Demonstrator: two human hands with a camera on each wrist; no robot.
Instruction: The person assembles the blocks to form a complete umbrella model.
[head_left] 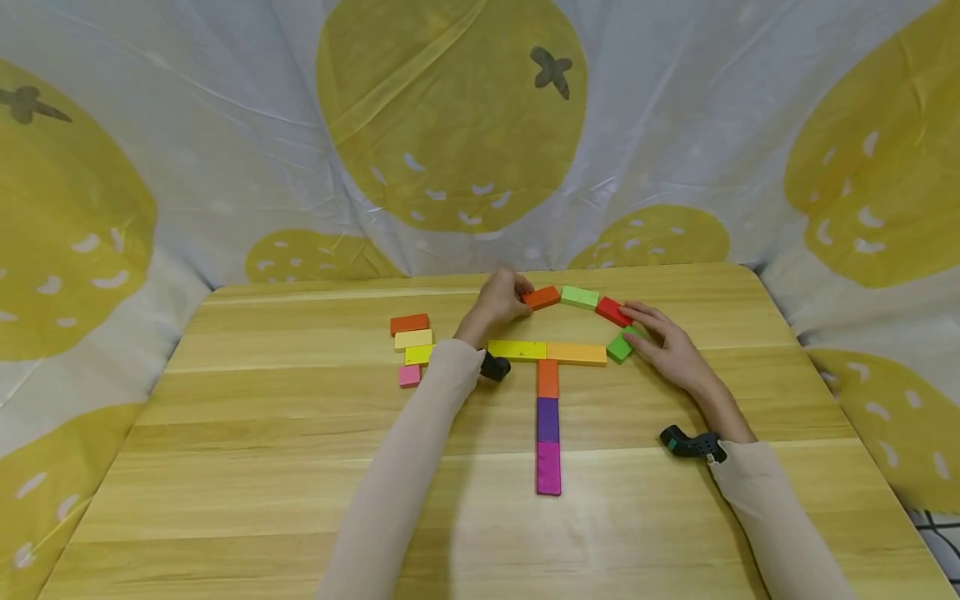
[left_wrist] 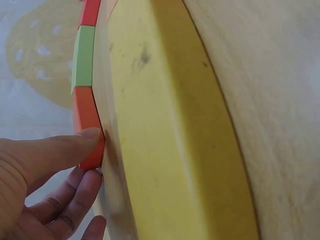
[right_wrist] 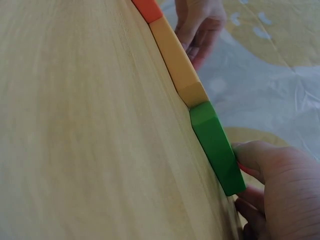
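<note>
In the head view, my left hand [head_left: 502,298] is at the left end of an orange-red block [head_left: 542,298]. Its thumb lies on the block's near face with the fingers behind, pinching it, as the left wrist view shows. My right hand [head_left: 667,350] has loosely extended fingers touching a red block [head_left: 612,312], while the thumb rests at a green block [right_wrist: 217,150]. A light green block [head_left: 580,297] sits between the orange-red and red ones, in an arch. Below the arch runs a row of a yellow block [head_left: 517,350] and a light orange block [head_left: 577,354].
An orange block [head_left: 548,379], a purple block [head_left: 548,419] and a magenta block [head_left: 548,468] form a stem below the row. Left of my left forearm lie a dark orange block [head_left: 408,325], a pale yellow block [head_left: 413,339] and a pink block [head_left: 409,376]. A patterned curtain [head_left: 450,167] hangs behind the table.
</note>
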